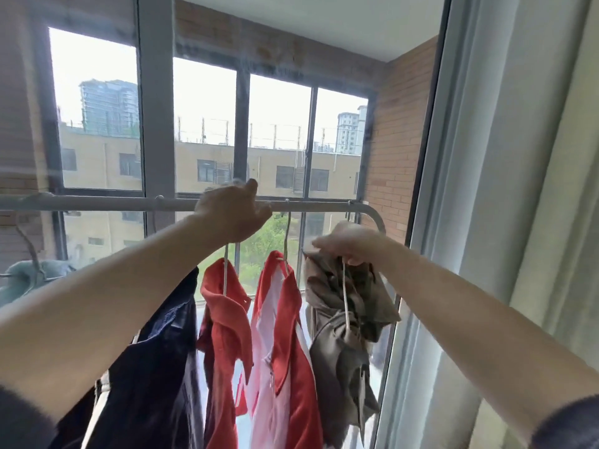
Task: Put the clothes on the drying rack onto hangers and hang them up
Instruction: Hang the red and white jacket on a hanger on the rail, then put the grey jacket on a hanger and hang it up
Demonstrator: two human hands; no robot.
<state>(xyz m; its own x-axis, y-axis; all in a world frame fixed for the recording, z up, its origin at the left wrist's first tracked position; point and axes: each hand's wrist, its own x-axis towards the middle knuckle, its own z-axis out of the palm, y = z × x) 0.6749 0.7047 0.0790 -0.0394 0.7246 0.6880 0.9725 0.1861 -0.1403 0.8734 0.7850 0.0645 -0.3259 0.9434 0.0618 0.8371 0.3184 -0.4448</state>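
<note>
A person's bare arms reach up toward a wide, grey-framed window [207,124], with a pale curtain [518,189] filling the 3 o'clock side. The drying rack's rail [97,204] crosses the scene in front of the glass. Below it, from 7 to 5 o'clock, hang a navy garment [155,367], a red shirt [223,319], a red-and-white shirt [285,351] and a brown garment [340,351]. A teal garment [19,283] sits at 9 o'clock. The left hand [231,212], at centre, is curled over the rail around the top of a wire hanger [225,273] that drops straight into the red shirt's collar. The right hand [350,243], at the left hand's 4 o'clock just under the rail's bend, clutches the bunched top of the brown garment, with a thin wire [345,296] running down from its fingers.
</note>
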